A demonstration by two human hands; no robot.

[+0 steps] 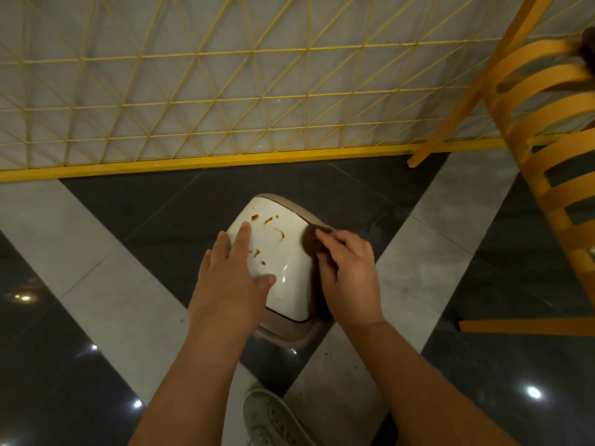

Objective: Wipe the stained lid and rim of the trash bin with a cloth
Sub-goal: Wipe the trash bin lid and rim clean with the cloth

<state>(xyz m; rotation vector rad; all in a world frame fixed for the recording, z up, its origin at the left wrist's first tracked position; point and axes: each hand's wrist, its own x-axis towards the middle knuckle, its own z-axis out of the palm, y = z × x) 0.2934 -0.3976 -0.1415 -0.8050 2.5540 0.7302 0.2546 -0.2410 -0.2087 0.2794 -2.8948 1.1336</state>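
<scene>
I note my left hand (233, 272) lying flat, fingers straight, steadying the glossy, likely slippery lid (280, 252) on the floor bin; my right hand (346, 272) pinches a soft brown cloth (310, 241) at its right edge.

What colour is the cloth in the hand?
Brown. The cloth, held by the right hand, shows in the head view against the white lid.
</scene>
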